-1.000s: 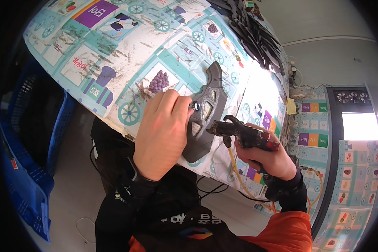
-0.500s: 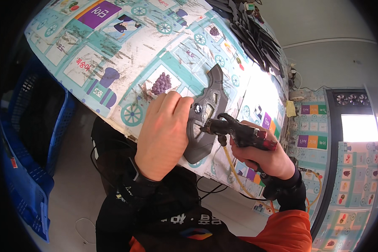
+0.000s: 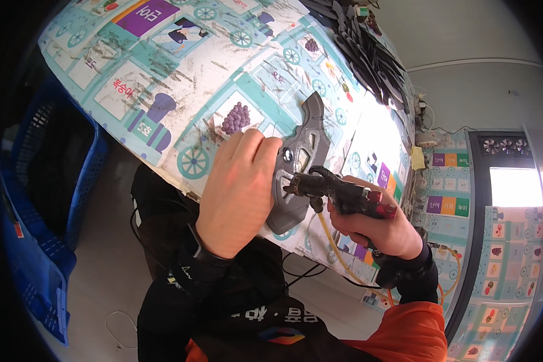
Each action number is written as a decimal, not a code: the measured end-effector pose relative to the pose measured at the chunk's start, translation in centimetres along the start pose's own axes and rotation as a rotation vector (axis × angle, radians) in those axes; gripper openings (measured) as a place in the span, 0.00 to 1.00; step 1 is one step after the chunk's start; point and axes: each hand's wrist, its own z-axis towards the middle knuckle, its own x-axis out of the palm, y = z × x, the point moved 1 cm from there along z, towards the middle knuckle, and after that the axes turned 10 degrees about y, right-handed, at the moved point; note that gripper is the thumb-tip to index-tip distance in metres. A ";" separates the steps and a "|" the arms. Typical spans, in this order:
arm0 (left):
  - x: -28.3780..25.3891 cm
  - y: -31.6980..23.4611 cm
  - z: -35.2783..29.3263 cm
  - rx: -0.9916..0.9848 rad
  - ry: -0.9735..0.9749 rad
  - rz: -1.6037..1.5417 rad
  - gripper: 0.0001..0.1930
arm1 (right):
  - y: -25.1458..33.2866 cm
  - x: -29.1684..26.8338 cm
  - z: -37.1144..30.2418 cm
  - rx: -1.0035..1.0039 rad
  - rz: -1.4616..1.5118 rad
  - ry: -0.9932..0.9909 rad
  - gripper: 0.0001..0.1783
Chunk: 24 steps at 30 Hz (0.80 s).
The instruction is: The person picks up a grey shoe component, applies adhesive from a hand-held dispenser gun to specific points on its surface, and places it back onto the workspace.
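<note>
My left hand (image 3: 238, 193) is closed on the left edge of a flat, dark grey plastic part (image 3: 312, 128), curved, with cut-out windows and a round black spot near my fingers. The fingertips are partly hidden by the hand's own back. My right hand (image 3: 389, 232) is wrapped round a small, paint-crusted spray gun (image 3: 350, 196) with a red rear end. Its nozzle points left, just over the lower half of the grey part; whether they touch I cannot tell. A yellowish hose (image 3: 333, 244) hangs from under the gun.
The table (image 3: 181, 78) has a smudged, printed paper cover. A pile of similar dark parts (image 3: 368, 57) lies at its far right. Blue plastic crates (image 3: 81, 187) stand on the floor at left. Black cables (image 3: 304, 273) hang below the table edge.
Almost nothing differs. The head view has shifted slightly, and the spray gun is tilted a little differently over the grey part.
</note>
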 end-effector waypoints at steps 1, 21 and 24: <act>0.0 0.0 0.0 0.001 -0.003 0.007 0.21 | 0.0 0.0 -0.1 0.007 -0.007 0.005 0.10; 0.4 0.0 -0.1 0.017 -0.036 0.016 0.18 | -1.9 0.6 -1.7 0.052 -0.046 0.044 0.12; 0.5 0.1 -0.2 0.015 -0.038 0.017 0.17 | -2.1 0.8 -1.9 0.049 -0.027 0.048 0.12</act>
